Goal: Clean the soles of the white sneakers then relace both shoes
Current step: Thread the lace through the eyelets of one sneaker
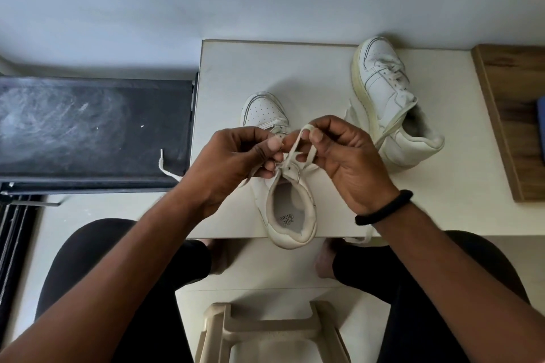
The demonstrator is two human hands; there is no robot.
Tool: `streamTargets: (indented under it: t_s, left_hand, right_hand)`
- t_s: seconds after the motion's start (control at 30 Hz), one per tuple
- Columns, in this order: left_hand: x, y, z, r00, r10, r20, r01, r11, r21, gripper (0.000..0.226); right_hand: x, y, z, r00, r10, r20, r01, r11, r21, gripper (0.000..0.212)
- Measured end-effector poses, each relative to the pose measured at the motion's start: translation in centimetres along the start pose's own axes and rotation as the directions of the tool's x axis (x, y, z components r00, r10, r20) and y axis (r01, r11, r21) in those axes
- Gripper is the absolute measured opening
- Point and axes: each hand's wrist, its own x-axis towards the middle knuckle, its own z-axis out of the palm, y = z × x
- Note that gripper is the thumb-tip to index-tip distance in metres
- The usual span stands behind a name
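My left hand (236, 156) and right hand (348, 162) each pinch the lace (297, 141) over the near sneaker (292, 215). If my grip slackens, the loop probably slips out.

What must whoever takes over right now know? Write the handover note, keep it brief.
Left hand and right hand each pinch the flat cream shoelace, forming a bow over the near white leather sneaker, upright at the front edge of the white table.
The other white sneaker lies on its side, far right, laced, one lace end loose.
Done: lacing on both looks in place.
To do: finish this bow, tie the other. Sole cleaning cannot be judged.
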Motion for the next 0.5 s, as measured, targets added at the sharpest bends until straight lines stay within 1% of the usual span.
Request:
streamTargets:
  t_s: [0.07,0.13,0.23,0.3,0.33,0.4,0.43,0.5]
  left_hand:
    - [-0.03,-0.01,-0.15,1.000,-0.004,-0.003,0.004,0.999,0.033,0.007]
    - [-0.15,0.19,-0.54,1.000,-0.004,0.004,0.003,0.996,0.087,0.011]
    - [-0.36,0.55,-0.76,1.000,-0.011,-0.014,0.013,0.990,0.144,0.011]
    - [-0.45,0.72,-0.52,0.999,-0.025,-0.038,0.029,0.993,0.115,0.009]
    - [-0.49,0.80,-0.36,0.998,-0.032,-0.050,0.036,0.996,0.086,0.010]
    - [-0.48,0.82,-0.14,0.996,-0.034,-0.079,0.037,0.999,0.034,0.020]
    - [-0.47,0.81,-0.03,0.995,-0.032,-0.094,0.034,0.999,0.019,0.025]
    - [-0.50,0.82,0.15,0.992,-0.042,-0.119,0.043,0.999,0.006,0.028]
  right_hand:
    - [0.50,0.73,0.28,0.993,0.061,-0.104,-0.060,0.998,0.015,0.010]
    - [0.72,1.13,0.48,0.985,0.107,-0.139,-0.101,0.994,0.049,0.011]
    - [0.75,1.01,0.69,0.974,0.195,-0.119,-0.167,0.962,0.217,0.016]
    - [0.73,0.77,0.56,0.974,0.213,-0.080,-0.187,0.949,0.254,0.020]
    - [0.75,0.73,0.46,0.977,0.204,-0.060,-0.185,0.954,0.238,0.019]
    - [0.79,0.93,0.37,0.983,0.172,-0.055,-0.162,0.975,0.153,0.014]
    - [0.76,1.12,0.40,0.985,0.157,-0.072,-0.149,0.983,0.106,0.014]
    - [0.70,1.32,0.57,0.983,0.143,-0.116,-0.138,0.989,0.047,0.018]
